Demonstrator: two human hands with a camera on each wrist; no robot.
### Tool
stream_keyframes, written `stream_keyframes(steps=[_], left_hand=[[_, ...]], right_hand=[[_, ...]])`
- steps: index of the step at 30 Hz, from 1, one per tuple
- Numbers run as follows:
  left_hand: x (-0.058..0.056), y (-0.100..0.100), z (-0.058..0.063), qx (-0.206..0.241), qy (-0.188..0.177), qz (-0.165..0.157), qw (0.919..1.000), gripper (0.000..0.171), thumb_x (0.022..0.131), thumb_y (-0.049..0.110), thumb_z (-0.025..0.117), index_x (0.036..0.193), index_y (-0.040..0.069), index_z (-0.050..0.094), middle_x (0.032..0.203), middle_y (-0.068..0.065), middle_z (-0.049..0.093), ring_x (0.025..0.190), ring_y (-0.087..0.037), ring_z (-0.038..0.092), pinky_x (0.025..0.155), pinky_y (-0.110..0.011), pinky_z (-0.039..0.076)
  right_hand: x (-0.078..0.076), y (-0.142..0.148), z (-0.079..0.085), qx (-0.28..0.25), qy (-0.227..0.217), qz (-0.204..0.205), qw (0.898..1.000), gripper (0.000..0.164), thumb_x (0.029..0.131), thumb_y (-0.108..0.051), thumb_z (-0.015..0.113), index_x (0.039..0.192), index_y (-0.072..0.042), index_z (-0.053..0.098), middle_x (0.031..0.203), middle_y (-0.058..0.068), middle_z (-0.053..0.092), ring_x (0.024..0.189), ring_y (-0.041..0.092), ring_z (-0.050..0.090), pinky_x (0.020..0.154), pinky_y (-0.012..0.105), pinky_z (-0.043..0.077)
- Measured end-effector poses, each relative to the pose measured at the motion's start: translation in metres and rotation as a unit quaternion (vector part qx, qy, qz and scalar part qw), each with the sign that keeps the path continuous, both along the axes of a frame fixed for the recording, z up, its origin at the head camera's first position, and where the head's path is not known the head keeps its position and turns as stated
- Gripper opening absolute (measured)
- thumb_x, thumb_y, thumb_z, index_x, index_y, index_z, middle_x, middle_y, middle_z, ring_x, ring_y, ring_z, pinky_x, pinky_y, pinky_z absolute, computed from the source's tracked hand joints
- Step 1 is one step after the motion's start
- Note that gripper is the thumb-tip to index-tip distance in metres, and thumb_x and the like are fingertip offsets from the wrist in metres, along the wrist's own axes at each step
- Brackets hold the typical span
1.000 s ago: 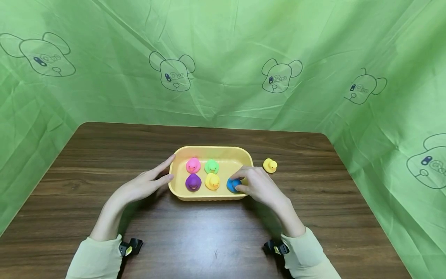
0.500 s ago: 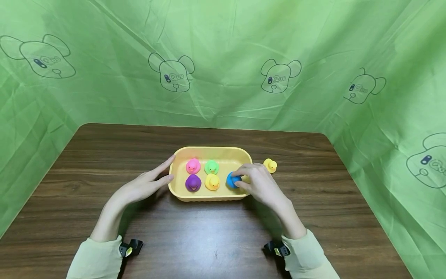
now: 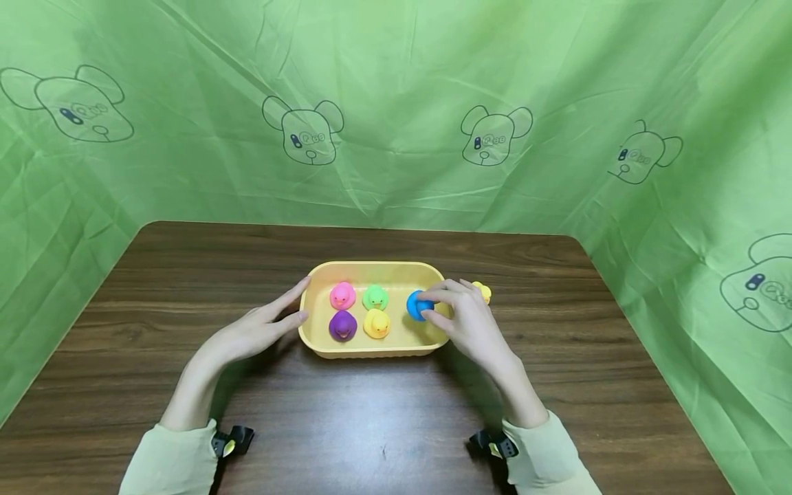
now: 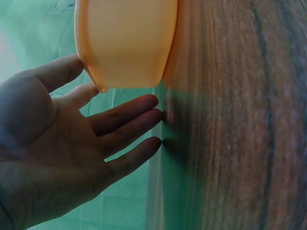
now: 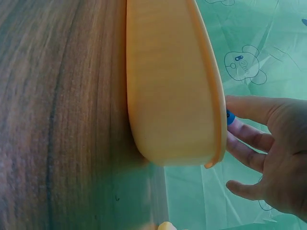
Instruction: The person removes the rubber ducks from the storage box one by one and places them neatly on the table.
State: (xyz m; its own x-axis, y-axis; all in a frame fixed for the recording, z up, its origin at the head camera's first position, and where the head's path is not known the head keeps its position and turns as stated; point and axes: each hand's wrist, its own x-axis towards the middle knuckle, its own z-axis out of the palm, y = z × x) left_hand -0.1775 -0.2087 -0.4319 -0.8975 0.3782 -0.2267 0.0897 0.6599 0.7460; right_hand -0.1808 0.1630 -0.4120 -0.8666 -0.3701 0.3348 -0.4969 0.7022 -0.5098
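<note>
A yellow plastic basin sits on the table, with my left hand touching its left rim. In the left wrist view the fingers of that hand are spread and fairly straight. My right hand pinches a blue rubber duck between thumb and fingers, above the basin's right part. Just the top of the blue duck shows over the rim in the right wrist view. Inside the basin are a pink duck, a green duck, a purple duck and a yellow duck.
Another yellow duck lies on the table right of the basin, partly hidden behind my right hand. The dark wooden table is bordered by a green curtain at the back and sides.
The blue duck has moved away from me, from the basin's front right toward its middle right, in my right hand. My left hand has stayed at the rim.
</note>
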Motion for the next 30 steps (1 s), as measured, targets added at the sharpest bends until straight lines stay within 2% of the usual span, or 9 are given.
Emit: stream_keyframes(steps=[2,5,9,14,22,26,30], left_hand=[[0.000,0.000,0.000,0.001,-0.001,-0.001,1.0000,0.069,0.108,0.049,0.046,0.166,0.038,0.009,0.172,-0.013,0.021,0.158,-0.044,0.019,0.122,-0.069,0.022],[0.000,0.000,-0.001,0.001,-0.001,-0.001,1.0000,0.069,0.108,0.049,0.046,0.166,0.038,0.009,0.172,-0.013,0.021,0.158,-0.045,0.018,0.122,-0.070,0.021],[-0.001,0.000,-0.001,0.000,0.001,-0.003,1.0000,0.069,0.108,0.049,0.046,0.166,0.038,0.009,0.172,-0.013,0.020,0.158,-0.045,0.018,0.122,-0.069,0.021],[-0.002,0.000,0.000,-0.001,0.003,-0.004,1.0000,0.069,0.108,0.049,0.046,0.166,0.039,0.009,0.173,-0.012,0.020,0.158,-0.044,0.019,0.122,-0.069,0.022],[-0.002,0.000,0.001,-0.004,0.000,-0.002,1.0000,0.069,0.108,0.051,0.045,0.165,0.041,0.008,0.172,-0.013,0.020,0.158,-0.045,0.019,0.122,-0.069,0.022],[-0.001,0.000,0.000,-0.004,-0.001,-0.001,1.0000,0.069,0.108,0.052,0.045,0.165,0.041,0.007,0.172,-0.016,0.022,0.157,-0.046,0.020,0.122,-0.070,0.022],[-0.001,0.000,0.000,-0.004,-0.003,-0.001,1.0000,0.070,0.107,0.053,0.045,0.165,0.041,0.007,0.171,-0.016,0.022,0.157,-0.046,0.020,0.121,-0.070,0.022]], right_hand=[[0.001,0.001,0.002,-0.006,0.007,-0.004,1.000,0.023,0.086,-0.012,0.084,0.109,-0.010,0.081,0.107,0.004,0.077,0.107,0.027,0.069,0.099,0.049,0.049],[0.003,0.003,0.006,-0.014,0.013,-0.011,1.000,0.024,0.087,-0.013,0.084,0.110,-0.011,0.081,0.108,0.002,0.077,0.102,0.025,0.068,0.083,0.037,0.050],[0.005,0.008,0.010,-0.031,0.013,-0.021,0.999,0.024,0.088,-0.014,0.083,0.112,-0.013,0.081,0.109,0.000,0.076,0.094,0.023,0.070,0.075,0.030,0.049],[0.007,0.016,0.015,-0.063,0.012,-0.033,0.997,0.024,0.088,-0.013,0.083,0.112,-0.013,0.081,0.109,0.000,0.075,0.095,0.018,0.071,0.074,0.026,0.058],[0.011,0.031,0.018,-0.099,0.033,-0.044,0.994,0.025,0.088,-0.010,0.082,0.112,-0.009,0.080,0.108,0.002,0.074,0.097,0.019,0.072,0.073,0.012,0.054],[0.013,0.037,0.018,-0.113,0.027,-0.053,0.992,0.026,0.088,-0.007,0.081,0.114,-0.008,0.080,0.109,0.004,0.074,0.094,0.019,0.072,0.069,0.014,0.057],[0.014,0.043,0.018,-0.114,0.025,-0.061,0.991,0.026,0.087,-0.005,0.081,0.113,-0.009,0.080,0.108,0.005,0.074,0.093,0.019,0.072,0.073,0.013,0.058]])
